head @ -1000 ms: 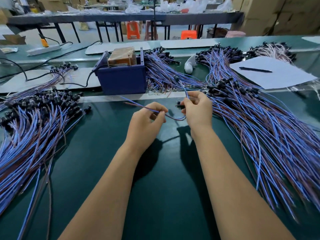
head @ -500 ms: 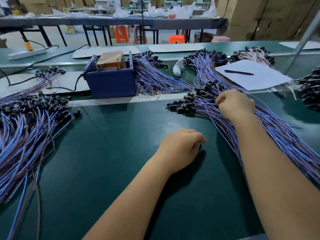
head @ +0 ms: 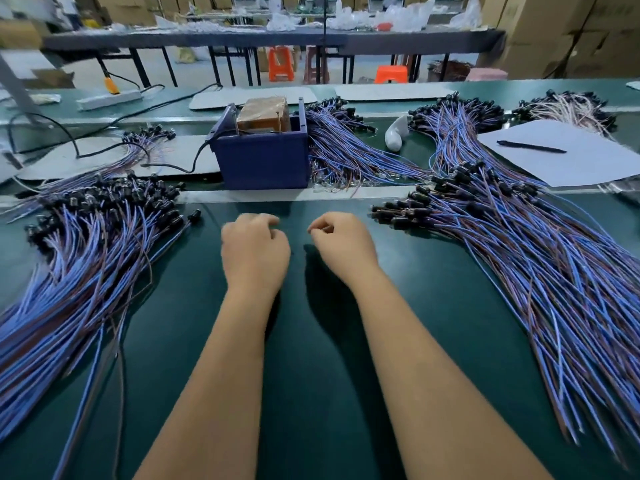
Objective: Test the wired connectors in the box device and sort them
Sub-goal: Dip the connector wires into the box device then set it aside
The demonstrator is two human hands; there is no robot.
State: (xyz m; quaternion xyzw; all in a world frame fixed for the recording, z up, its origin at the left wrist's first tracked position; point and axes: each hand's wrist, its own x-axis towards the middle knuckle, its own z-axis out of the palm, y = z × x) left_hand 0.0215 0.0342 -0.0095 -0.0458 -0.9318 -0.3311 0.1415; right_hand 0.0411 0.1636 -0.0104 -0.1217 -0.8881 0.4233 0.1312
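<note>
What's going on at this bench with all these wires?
A person is testing wired connectors in the blue box device and sorting them. At this moment neither the left hand nor the right hand holds a wire; both hover, fingers curled, between the left pile and the right pile.

Left hand and right hand side by side over the green table, fingers curled under, nothing visibly held. Beyond the hands, a blue box device with a brown block inside. Left of the left hand, a heap of blue-wired connectors; right of the right hand, a larger heap. Farther right, paper sheet with pen.
</note>
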